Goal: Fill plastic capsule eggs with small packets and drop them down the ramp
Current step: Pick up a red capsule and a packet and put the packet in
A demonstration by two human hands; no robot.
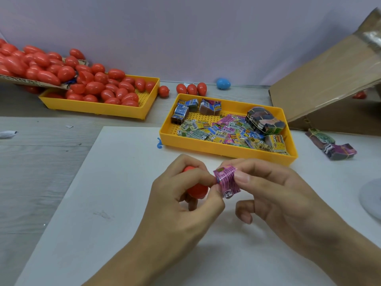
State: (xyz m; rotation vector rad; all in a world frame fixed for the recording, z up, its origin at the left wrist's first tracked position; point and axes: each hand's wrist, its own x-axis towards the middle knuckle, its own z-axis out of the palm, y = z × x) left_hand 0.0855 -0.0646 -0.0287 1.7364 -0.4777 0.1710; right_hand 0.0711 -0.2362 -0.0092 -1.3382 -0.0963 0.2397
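My left hand grips a red capsule egg, mostly hidden inside its curled fingers, just above the white board. A pink packet is pinched between the fingertips of both hands. My right hand holds its right edge with thumb and forefinger. Whether the egg is open or closed is hidden. A yellow tray of several colourful packets sits just beyond my hands. The cardboard ramp rises at the far right.
A second yellow tray at the back left is heaped with red eggs, under a cardboard chute carrying more. Three red eggs and a blue egg lie by the wall. Banded packet bundles lie right of the packet tray.
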